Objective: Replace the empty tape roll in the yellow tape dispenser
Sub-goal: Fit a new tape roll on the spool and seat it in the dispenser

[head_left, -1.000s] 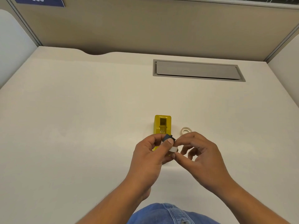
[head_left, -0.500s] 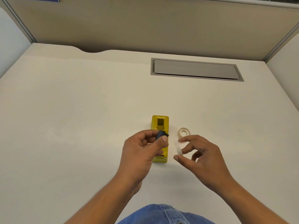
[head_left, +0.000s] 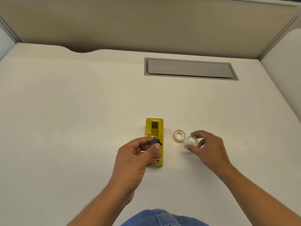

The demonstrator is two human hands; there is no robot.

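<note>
The yellow tape dispenser (head_left: 155, 128) lies on the white desk (head_left: 65, 128), its tape bay open and bare. My left hand (head_left: 138, 159) hovers over its near half and pinches a small dark spindle (head_left: 154, 141) between thumb and fingers. A full roll of clear tape (head_left: 179, 136) lies flat on the desk just right of the dispenser. My right hand (head_left: 206, 147) holds the empty clear tape core (head_left: 192, 141) at its fingertips, right beside the full roll and low over the desk.
A grey cable hatch (head_left: 189, 69) is set into the desk at the back. Beige partition walls (head_left: 146, 22) close off the rear and sides. My blue jeans (head_left: 162, 218) show at the bottom edge.
My hands have pulled apart. The empty core came off the dark spindle and went right with my right hand, toward the full roll. My left hand kept the spindle over the dispenser.
</note>
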